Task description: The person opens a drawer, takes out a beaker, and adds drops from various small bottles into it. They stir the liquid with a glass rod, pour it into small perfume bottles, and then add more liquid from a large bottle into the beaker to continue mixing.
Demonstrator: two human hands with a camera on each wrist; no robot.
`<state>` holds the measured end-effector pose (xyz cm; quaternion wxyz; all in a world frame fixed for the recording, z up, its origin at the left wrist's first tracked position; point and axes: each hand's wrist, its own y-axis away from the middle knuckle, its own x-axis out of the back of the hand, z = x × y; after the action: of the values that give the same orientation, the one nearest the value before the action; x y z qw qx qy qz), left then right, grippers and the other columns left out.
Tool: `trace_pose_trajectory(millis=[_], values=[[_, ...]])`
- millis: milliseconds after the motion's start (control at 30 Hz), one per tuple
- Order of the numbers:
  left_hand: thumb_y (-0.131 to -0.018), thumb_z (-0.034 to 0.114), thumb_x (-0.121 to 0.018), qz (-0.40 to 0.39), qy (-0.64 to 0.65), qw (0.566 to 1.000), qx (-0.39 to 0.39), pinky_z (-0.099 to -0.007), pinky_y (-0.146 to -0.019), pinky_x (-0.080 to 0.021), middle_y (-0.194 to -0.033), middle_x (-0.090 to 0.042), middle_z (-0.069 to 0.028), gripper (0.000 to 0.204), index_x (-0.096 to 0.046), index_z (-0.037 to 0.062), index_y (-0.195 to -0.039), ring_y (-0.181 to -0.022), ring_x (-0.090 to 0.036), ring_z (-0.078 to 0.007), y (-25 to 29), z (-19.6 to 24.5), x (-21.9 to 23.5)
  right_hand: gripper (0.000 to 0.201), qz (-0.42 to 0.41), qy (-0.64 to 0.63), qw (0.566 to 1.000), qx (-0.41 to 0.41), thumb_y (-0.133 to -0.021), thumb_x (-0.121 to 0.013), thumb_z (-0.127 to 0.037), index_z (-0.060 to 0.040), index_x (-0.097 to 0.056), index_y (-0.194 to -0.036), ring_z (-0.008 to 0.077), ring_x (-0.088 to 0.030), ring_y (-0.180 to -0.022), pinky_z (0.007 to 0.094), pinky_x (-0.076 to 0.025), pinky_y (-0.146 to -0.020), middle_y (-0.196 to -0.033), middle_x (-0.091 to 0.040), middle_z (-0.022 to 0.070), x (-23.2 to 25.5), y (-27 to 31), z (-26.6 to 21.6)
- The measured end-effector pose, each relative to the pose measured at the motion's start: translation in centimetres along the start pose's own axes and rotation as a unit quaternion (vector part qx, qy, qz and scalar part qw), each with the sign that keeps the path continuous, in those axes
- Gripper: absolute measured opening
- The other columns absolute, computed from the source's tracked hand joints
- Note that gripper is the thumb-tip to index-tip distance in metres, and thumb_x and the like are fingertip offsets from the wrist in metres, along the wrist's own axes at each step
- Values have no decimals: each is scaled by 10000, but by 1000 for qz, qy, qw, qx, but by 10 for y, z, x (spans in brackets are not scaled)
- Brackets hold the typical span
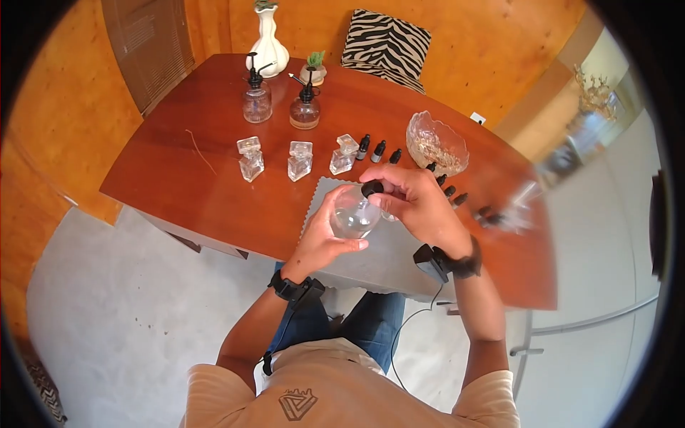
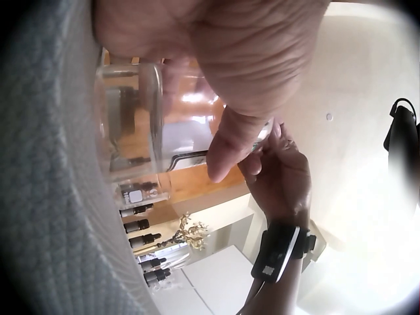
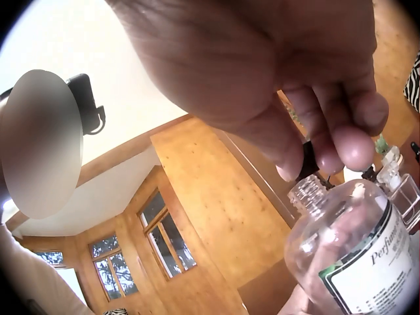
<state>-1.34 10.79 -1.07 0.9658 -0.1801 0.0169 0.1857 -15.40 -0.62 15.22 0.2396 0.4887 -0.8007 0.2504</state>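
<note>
My left hand (image 1: 321, 239) grips a round clear bottle (image 1: 354, 217) by its sides, tilted over the grey mat (image 1: 371, 260). In the right wrist view the bottle's white label (image 3: 377, 269) reads "Perfume", and its threaded neck (image 3: 307, 195) is uncovered. Fingertips and thumb of my right hand (image 1: 424, 207) pinch a black cap (image 1: 372, 188) close over that neck. A clear glass container (image 2: 131, 118) stands beside the held bottle in the left wrist view, partly hidden by my right hand in the head view.
Three square glass bottles (image 1: 300, 160) stand beyond the mat, with small black-capped vials (image 1: 378, 151) to their right. A scalloped glass bowl (image 1: 437, 146) sits behind the vials. Two pump spray bottles (image 1: 305, 110), a white vase (image 1: 267, 46) and a potted plant (image 1: 314, 69) are farther back.
</note>
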Motion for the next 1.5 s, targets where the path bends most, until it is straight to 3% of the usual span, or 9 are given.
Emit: trace_pose_trajectory(millis=[200, 400, 700, 800, 900, 1033, 1167, 1333, 1500], values=[[-687, 227, -926, -1, -17, 1000, 4, -407, -1137, -398, -1411, -545, -167, 1026, -380, 73, -1542, -1352, -512, -286, 1, 3, 1, 249, -66, 81, 982, 155, -901, -704, 47, 22, -654, -1143, 263, -644, -691, 365, -507, -655, -862, -686, 176, 0, -11, 2], [-686, 215, -923, -8, -23, 1000, 14, -409, -1133, -409, -1422, -540, -169, 1028, -375, 82, -1546, -1365, -506, -286, 3, 12, 2, 196, -14, 258, 965, 39, -877, -746, -75, 16, -658, -1026, 455, -649, -817, 498, -497, -667, -870, -684, 215, -13, -5, -16], [-686, 198, -905, -3, -56, 998, 5, -417, -1123, -423, -1415, -547, -177, 1004, -387, 103, -1540, -1349, -523, -312, 3, 15, 3, 308, -13, 218, 959, 181, -903, -768, -295, -25, -697, -1034, 420, -655, -690, 477, -512, -625, -788, -674, 225, -8, -11, -14], [-683, 205, -907, -7, -32, 999, 0, -421, -1124, -423, -1414, -551, -171, 1005, -391, 100, -1538, -1345, -526, -309, 3, 11, 3, 251, -16, 425, 902, 73, -907, -760, -266, -40, -711, -1005, 417, -666, -716, 475, -514, -633, -776, -679, 213, -13, -10, -22], [-679, 208, -908, -8, -35, 999, -8, -417, -1125, -424, -1424, -551, -163, 1005, -396, 96, -1536, -1348, -527, -306, 1, 7, 4, 262, -18, 346, 938, 24, -914, -751, -298, -43, -718, -966, 422, -654, -699, 490, -504, -618, -749, -669, 211, -9, -12, -25], [-679, 207, -906, -3, -56, 998, 4, -418, -1122, -428, -1426, -552, -161, 1002, -400, 99, -1536, -1347, -529, -307, 4, 13, 5, 321, -24, 221, 959, 176, -901, -775, -339, -27, -703, -919, 422, -595, -704, 463, -441, -582, -798, -650, 209, -8, -21, -6], [-682, 201, -899, -13, -21, 1000, -14, -426, -1116, -434, -1413, -557, -159, 995, -399, 98, -1537, -1337, -534, -309, -1, 7, 4, 272, -78, 419, 904, -20, -865, -803, -210, -11, -722, -1032, 404, -638, -785, 445, -498, -657, -935, -687, 209, -7, -19, -27], [-683, 189, -895, 0, -59, 998, 2, -421, -1123, -432, -1426, -551, -155, 983, -402, 80, -1527, -1344, -529, -308, 3, 16, 5, 330, -90, 163, 966, 181, -867, -813, -276, -8, -727, -1040, 421, -624, -786, 438, -479, -624, -948, -672, 258, 2, -22, -10], [-684, 186, -895, -11, -8, 1000, 16, -419, -1130, -423, -1427, -546, -152, 983, -402, 82, -1528, -1338, -530, -302, 2, 4, 2, 298, -116, 441, 888, -62, -886, -785, -149, -5, -713, -1136, 373, -660, -823, 374, -532, -707, -1024, -715, 202, -8, -24, -31]])
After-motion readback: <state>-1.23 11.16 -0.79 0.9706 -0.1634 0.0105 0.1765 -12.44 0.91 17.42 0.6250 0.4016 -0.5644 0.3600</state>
